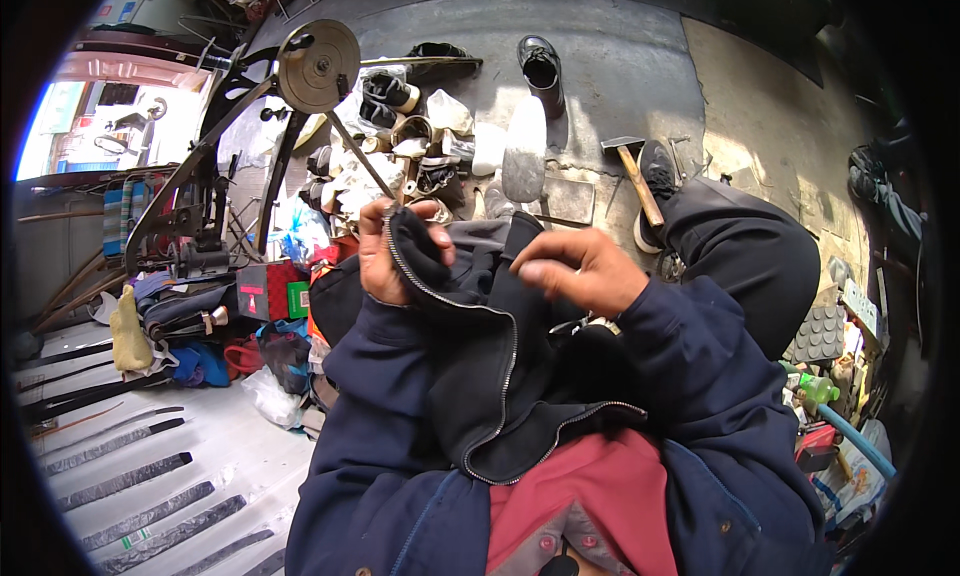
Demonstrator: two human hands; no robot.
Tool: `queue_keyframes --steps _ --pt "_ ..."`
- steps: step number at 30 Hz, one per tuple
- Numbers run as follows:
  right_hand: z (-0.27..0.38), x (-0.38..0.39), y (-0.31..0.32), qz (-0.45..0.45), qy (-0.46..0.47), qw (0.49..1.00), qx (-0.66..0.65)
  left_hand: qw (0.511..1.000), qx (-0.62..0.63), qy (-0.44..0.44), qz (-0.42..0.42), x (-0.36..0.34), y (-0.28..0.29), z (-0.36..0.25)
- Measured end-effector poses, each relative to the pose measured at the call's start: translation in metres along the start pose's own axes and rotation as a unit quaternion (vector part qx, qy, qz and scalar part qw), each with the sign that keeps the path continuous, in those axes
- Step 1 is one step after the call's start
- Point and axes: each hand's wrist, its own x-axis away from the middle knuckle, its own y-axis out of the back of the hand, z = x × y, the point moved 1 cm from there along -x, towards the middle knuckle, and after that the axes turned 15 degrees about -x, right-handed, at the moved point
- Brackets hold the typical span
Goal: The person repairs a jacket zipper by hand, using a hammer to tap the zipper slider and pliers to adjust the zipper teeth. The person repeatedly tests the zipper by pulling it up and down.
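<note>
We have the black zipped garment [465, 371] bunched over our lap, around six o'clock from the view's centre. Towards ten o'clock, our left hand [388, 261] has its fingers pinching the cloth near one end of the silver zip [514, 346]. At three o'clock, our right hand [595, 273] curls its fingers close together; whether they pinch anything, we cannot tell. The zip edge looks loose and unfastened, so we judge the work unfinished; how much is left does not show.

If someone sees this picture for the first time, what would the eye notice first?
Probably the black zippered garment in the centre, held by the left hand. Next, perhaps, the round metal wheel at the upper left, and the wooden-handled hammer right of centre.
</note>
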Motion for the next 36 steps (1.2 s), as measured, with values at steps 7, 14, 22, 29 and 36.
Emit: queue_keyframes --steps 7,14,22,29,36 --pt "-0.053 0.021 0.088 -0.102 -0.196 0.951 0.217 1.0 -0.017 -0.002 -0.017 0.008 0.024 -0.007" --pt "-0.107 0.007 0.048 -0.077 -0.138 0.985 0.07 0.998 -0.015 0.046 -0.029 0.01 0.045 0.006" --pt "-0.038 -0.004 -0.017 -0.025 0.04 0.993 0.111 0.98 -0.158 0.12 0.026 0.005 0.072 0.022" --pt "0.043 0.028 -0.086 0.179 0.121 0.968 0.125 0.962 -0.206 0.161 0.083 -0.006 0.033 0.021" --pt "0.041 0.036 -0.091 0.239 0.065 0.969 0.022 0.923 -0.22 0.22 0.225 0.021 -0.05 0.012"
